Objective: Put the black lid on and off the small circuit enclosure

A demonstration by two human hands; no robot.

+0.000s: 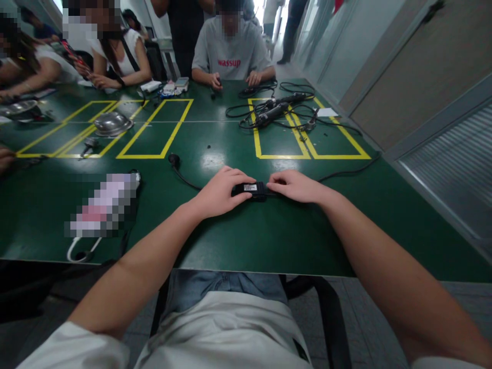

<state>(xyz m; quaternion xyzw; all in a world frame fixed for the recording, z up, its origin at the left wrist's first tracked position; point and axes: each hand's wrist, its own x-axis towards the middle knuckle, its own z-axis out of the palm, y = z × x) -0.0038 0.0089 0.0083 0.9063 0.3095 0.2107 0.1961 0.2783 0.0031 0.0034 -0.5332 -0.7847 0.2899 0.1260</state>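
Note:
A small black power adapter with a white label lies on the green table in front of me. My left hand rests over its left end, fingers curled onto it. At the adapter's right end my right hand pinches it where a thin black cable leaves toward the right. Another black cable with a plug runs from the left hand's side up to the left.
Yellow taped rectangles mark the table. A tangle of black tools and cables lies far right. A metal bowl sits far left. Several people sit at the far edge; one in a grey shirt faces me. A blurred item lies left.

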